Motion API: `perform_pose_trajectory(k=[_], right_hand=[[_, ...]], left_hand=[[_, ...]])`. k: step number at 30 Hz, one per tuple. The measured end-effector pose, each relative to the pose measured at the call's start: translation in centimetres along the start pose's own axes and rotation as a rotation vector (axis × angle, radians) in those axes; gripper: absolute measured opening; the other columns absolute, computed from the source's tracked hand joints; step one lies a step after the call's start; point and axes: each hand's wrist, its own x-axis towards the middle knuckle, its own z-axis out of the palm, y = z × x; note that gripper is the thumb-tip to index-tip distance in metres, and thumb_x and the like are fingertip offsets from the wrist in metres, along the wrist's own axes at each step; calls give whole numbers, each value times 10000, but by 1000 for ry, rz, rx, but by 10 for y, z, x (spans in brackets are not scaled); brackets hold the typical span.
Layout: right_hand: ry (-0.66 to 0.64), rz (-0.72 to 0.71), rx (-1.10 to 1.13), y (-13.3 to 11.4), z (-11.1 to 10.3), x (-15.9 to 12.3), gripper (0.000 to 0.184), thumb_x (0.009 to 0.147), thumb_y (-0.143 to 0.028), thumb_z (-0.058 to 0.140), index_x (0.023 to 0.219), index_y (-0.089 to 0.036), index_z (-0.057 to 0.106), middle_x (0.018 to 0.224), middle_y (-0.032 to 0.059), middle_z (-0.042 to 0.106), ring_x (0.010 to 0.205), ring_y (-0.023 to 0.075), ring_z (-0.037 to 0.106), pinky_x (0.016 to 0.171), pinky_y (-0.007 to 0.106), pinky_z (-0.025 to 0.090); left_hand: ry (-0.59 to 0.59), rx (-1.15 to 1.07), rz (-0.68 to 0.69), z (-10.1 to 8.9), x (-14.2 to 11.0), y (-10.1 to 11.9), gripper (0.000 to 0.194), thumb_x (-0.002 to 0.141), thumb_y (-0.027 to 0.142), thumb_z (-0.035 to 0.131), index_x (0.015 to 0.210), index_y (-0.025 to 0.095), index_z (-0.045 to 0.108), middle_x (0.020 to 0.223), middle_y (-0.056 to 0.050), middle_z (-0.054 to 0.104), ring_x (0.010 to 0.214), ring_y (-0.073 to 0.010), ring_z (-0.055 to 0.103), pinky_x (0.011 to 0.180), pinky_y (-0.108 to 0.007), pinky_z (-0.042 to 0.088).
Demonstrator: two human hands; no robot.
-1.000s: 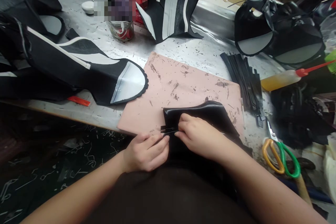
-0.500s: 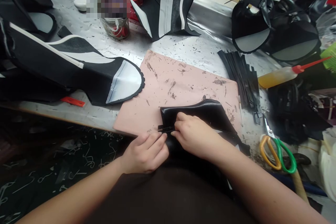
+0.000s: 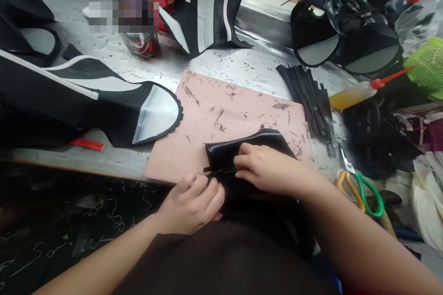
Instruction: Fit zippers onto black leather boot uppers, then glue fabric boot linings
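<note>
The left hand [image 3: 194, 203] pinches the black leather piece [image 3: 228, 150] at its left edge; the right hand [image 3: 265, 169] curls on it, grip unclear. It overlaps the pink board's [image 3: 207, 101] near edge, scuffed surface stretching beyond

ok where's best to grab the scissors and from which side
Probably by the green handle loop and its orange twin, with the right hand coming from the near side: the loops face the person, and the blades point away.

The black piece [image 3: 224, 150] looks glossy and smooth, perhaps leather, the pink board [image 3: 207, 115] matt and smudged
</note>
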Motion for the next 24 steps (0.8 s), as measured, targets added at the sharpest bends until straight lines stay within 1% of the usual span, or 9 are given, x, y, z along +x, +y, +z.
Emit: perform_pose_trajectory(k=[3, 8, 12, 14, 16, 19, 20, 22, 24], right_hand=[[28, 39, -15, -2, 0, 2, 174, 866, -288, 457, 831, -178, 587, 841, 43, 533, 684, 153, 546, 612, 267, 374], [23, 84, -87, -6, 2, 5, 216, 873, -271, 420, 840, -146, 593, 867, 78, 554, 734, 195, 566, 645, 301, 383], [38, 81, -101, -9, 4, 8, 225, 864, -278, 429, 845, -141, 607, 888, 88, 561, 756, 205, 570, 658, 312, 388], [49, 88, -122, -9, 3, 6, 223, 856, -288, 446, 827, -147, 616, 888, 86, 564, 773, 206, 570, 660, 308, 386], [44, 97, -157, -7, -1, 1, 249, 838, -345, 477, 793, -149, 624, 868, 85, 568, 763, 212, 572, 656, 310, 385], [-14, 128, -132, 2, -11, -10, 286, 776, -436, 539, 756, -163, 622, 815, 66, 575, 693, 197, 569, 606, 295, 384], [-34, 135, -91, 7, -14, -14, 259, 766, -426, 550, 764, -175, 616, 809, 53, 578, 682, 186, 566, 590, 281, 383], [-52, 140, -7, 14, -18, -18, 178, 791, -357, 526, 784, -197, 603, 827, 32, 582, 703, 166, 564, 595, 258, 387], [-52, 140, 47, 20, -18, -17, 165, 830, -304, 479, 786, -200, 600, 859, 31, 580, 740, 155, 562, 634, 248, 395]], left_hand=[[-22, 23, -7, 0, 2, 0, 477, 903, 462, 305, 980, 131, 639, 862, -54, 652, 791, -198, 541, 745, -345, 360], [-87, 44, -24, 5, 3, 3, 531, 882, 513, 321, 1128, 126, 588, 932, -63, 633, 795, -197, 514, 769, -357, 343], [-101, 79, -28, 7, 5, 5, 553, 870, 535, 323, 1121, 125, 596, 940, -69, 619, 802, -206, 500, 745, -363, 332], [-93, 92, -26, 7, 7, 6, 534, 871, 522, 331, 1096, 126, 609, 917, -68, 619, 785, -200, 497, 724, -361, 329], [-98, 100, -33, 6, 9, 6, 497, 869, 495, 355, 1076, 128, 618, 884, -61, 621, 765, -190, 495, 712, -358, 329], [-104, 89, -43, 7, 12, 7, 393, 852, 421, 422, 1026, 140, 635, 907, -53, 631, 809, -186, 505, 729, -356, 340], [-98, 81, -24, 8, 13, 8, 347, 845, 385, 446, 1002, 146, 641, 955, -52, 633, 858, -189, 510, 744, -352, 346], [-79, 81, 39, 11, 15, 9, 259, 831, 306, 485, 954, 146, 648, 1041, -55, 629, 948, -195, 513, 772, -342, 361], [-73, 105, 88, 13, 17, 9, 195, 812, 231, 510, 921, 142, 645, 1053, -61, 639, 967, -199, 532, 779, -332, 375]])
